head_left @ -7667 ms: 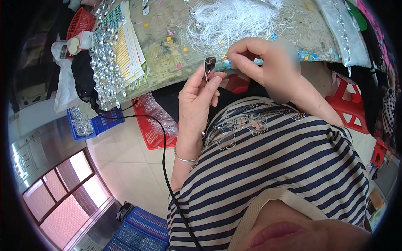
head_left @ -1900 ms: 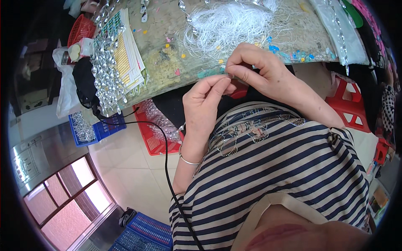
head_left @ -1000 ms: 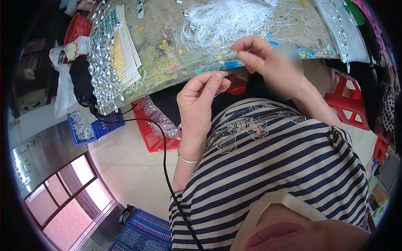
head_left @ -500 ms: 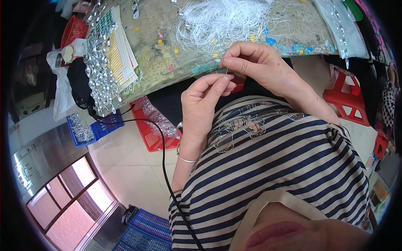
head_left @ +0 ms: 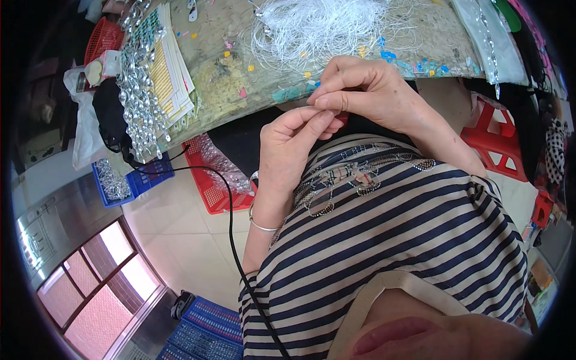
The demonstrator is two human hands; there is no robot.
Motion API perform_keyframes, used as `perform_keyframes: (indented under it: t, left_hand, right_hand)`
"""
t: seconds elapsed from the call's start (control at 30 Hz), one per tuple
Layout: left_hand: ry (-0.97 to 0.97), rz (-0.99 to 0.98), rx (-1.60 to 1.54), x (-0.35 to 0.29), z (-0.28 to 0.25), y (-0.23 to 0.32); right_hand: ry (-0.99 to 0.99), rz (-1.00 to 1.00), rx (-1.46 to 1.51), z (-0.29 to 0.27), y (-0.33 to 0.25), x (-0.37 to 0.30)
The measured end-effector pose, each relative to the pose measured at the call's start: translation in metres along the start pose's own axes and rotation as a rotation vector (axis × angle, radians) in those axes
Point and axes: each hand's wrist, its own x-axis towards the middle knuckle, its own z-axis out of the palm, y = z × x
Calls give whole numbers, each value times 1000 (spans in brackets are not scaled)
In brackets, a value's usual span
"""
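Note:
Just off the table's near edge, my left hand point(head_left: 286, 144) and my right hand point(head_left: 375, 93) meet at the fingertips. Both pinch thumb against finger. Between them a thin pale strand showed half a second ago; now the fingertips mostly cover it, and whether it is thread or wire I cannot tell. My right hand is above and to the right of my left one. On the table beyond them lies a loose, tangled heap of shiny white thread point(head_left: 318, 33).
Strings of clear faceted beads point(head_left: 143, 102) hang over the table's left edge beside paper sheets point(head_left: 174, 84). A red basket point(head_left: 210, 198) and a blue basket point(head_left: 144, 186) stand below. A black cable point(head_left: 231, 222) crosses my left side. At right is a red stool point(head_left: 492, 141).
My right hand has come down and slightly left, so its fingertips now touch those of my left hand. The gap where the strand showed has closed.

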Motion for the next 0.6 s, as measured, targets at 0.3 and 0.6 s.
perform_keyframes:
  t: [0.3,0.6]
  left_hand:
    - [38,-13,-81,0,3,4]
    - [149,56,-77,-1,2,3]
  right_hand:
    - [32,-49,-79,0,1,0]
    - [86,-12,6,0,3,-3]
